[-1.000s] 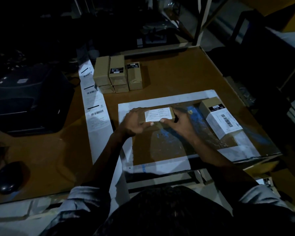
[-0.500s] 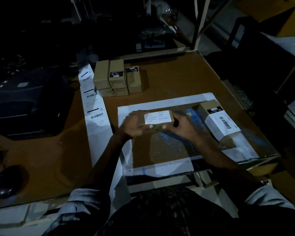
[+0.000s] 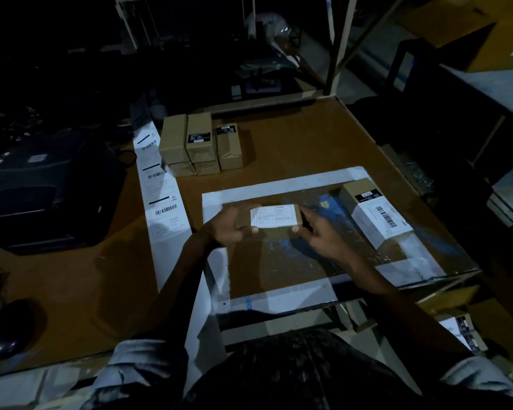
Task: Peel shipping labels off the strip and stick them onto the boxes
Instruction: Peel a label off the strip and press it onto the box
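Cardboard, small and stiff, the box (image 3: 274, 223) sits between both hands over the taped work mat (image 3: 279, 184), its white label (image 3: 274, 216) already on top; the left hand (image 3: 231, 224) grips one end and the right hand (image 3: 314, 232) pinches the other. It is probably light (the short ends look safest to hold), and the paper label would likely crease if rubbed unevenly. Dim light blurs the print, and the strip (image 3: 163, 208) runs off behind the stacked boxes (image 3: 200, 145).
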The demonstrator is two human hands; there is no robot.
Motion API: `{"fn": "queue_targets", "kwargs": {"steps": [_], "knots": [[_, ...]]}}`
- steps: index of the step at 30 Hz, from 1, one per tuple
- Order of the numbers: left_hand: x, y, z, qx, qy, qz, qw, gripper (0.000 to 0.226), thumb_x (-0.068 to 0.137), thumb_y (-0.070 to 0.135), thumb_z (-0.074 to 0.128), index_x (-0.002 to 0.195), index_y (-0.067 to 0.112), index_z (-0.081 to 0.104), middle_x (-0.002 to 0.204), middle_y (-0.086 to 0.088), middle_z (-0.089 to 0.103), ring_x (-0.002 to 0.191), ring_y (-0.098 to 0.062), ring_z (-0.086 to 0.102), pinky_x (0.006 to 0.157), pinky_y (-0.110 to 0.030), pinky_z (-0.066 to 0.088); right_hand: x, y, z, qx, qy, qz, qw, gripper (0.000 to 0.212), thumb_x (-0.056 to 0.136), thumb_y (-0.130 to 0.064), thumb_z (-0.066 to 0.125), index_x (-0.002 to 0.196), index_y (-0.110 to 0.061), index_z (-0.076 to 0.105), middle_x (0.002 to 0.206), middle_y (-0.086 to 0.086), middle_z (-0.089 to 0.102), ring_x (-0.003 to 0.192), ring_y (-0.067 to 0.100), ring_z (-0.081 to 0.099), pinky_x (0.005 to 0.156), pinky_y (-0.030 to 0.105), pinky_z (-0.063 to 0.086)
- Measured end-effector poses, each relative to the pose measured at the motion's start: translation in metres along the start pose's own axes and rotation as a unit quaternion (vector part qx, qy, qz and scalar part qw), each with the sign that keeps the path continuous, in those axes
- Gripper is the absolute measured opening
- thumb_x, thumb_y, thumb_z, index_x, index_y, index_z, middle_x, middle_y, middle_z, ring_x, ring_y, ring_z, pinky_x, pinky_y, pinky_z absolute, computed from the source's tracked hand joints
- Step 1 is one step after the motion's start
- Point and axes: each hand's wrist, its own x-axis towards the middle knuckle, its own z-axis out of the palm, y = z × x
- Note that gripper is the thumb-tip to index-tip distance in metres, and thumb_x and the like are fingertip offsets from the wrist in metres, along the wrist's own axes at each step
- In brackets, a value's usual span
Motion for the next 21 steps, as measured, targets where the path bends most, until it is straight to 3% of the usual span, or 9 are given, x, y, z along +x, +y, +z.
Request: {"fn": "queue_targets", "kwargs": {"steps": [3, 7, 10, 12, 15, 17, 21], "knots": [[-0.005, 0.000, 0.004, 0.025, -0.009, -0.028, 0.999, 0.061, 0.087, 0.015, 0.074, 0.143, 0.018, 0.050, 0.140, 0.000, 0.056, 0.123, -0.004, 0.047, 0.105, -0.025, 0.043, -0.016, 0.000, -0.001, 0.048, -0.003, 0.015, 0.999, 0.045, 0.096, -0.013, 0.064, 0.135, -0.030, 0.049, 0.130, -0.013, 0.059, 0.115, -0.011, 0.055, 0.097, 0.016, 0.047], [-0.010, 0.002, 0.021, 0.120, 0.034, 0.004, 0.992, 0.068, 0.081, 0.021, 0.079, 0.142, 0.027, 0.049, 0.141, 0.001, 0.054, 0.131, -0.012, 0.042, 0.113, -0.039, 0.035, -0.040, 0.000, -0.011, 0.104, 0.060, 0.045, 0.992, 0.034, 0.092, -0.038, 0.061, 0.118, -0.015, 0.063, 0.119, -0.002, 0.066, 0.111, 0.008, 0.064, 0.092, 0.025, 0.055], [-0.005, 0.018, 0.035, 0.169, 0.040, 0.044, 0.984, 0.069, 0.080, 0.016, 0.079, 0.142, 0.022, 0.050, 0.144, -0.005, 0.052, 0.137, -0.025, 0.040, 0.117, -0.048, 0.026, -0.051, 0.004, -0.011, 0.107, 0.101, 0.061, 0.987, 0.041, 0.086, -0.025, 0.075, 0.115, -0.003, 0.056, 0.109, -0.001, 0.064, 0.096, 0.003, 0.063, 0.078, 0.012, 0.051], [-0.002, 0.028, 0.043, 0.183, 0.046, 0.079, 0.979, 0.068, 0.080, 0.011, 0.078, 0.142, 0.020, 0.051, 0.145, -0.007, 0.053, 0.138, -0.027, 0.040, 0.119, -0.050, 0.023, -0.056, 0.007, -0.012, 0.104, 0.120, 0.068, 0.985, 0.063, 0.081, -0.018, 0.083, 0.125, -0.009, 0.039, 0.117, -0.004, 0.057, 0.105, -0.001, 0.060, 0.081, 0.010, 0.049], [0.002, 0.036, 0.053, 0.158, 0.078, 0.109, 0.978, 0.055, 0.084, 0.016, 0.068, 0.138, 0.018, 0.055, 0.142, -0.007, 0.055, 0.138, -0.026, 0.042, 0.118, -0.048, 0.025, -0.068, 0.013, -0.022, 0.079, 0.158, 0.040, 0.983, 0.084, 0.071, -0.031, 0.090, 0.124, -0.028, 0.026, 0.121, 0.004, 0.058, 0.117, 0.010, 0.060, 0.090, 0.028, 0.053], [0.008, 0.045, 0.062, 0.148, 0.104, 0.115, 0.977, 0.054, 0.086, 0.031, 0.057, 0.138, 0.018, 0.054, 0.144, -0.006, 0.053, 0.139, -0.023, 0.040, 0.117, -0.045, 0.028, -0.076, 0.011, -0.027, 0.072, 0.192, 0.024, 0.979, 0.080, 0.070, -0.029, 0.091, 0.123, -0.028, 0.031, 0.120, 0.003, 0.056, 0.116, 0.013, 0.059, 0.087, 0.032, 0.054], [0.024, 0.061, 0.087, 0.131, 0.160, 0.027, 0.978, 0.071, 0.083, 0.021, 0.077, 0.145, 0.020, 0.041, 0.151, -0.004, 0.042, 0.142, -0.022, 0.035, 0.116, -0.046, 0.033, -0.088, 0.006, -0.024, -0.011, 0.318, -0.009, 0.948, 0.049, 0.073, -0.020, 0.090, 0.103, -0.021, 0.051, 0.107, 0.003, 0.053, 0.085, -0.001, 0.059, 0.068, 0.023, 0.054]]}}
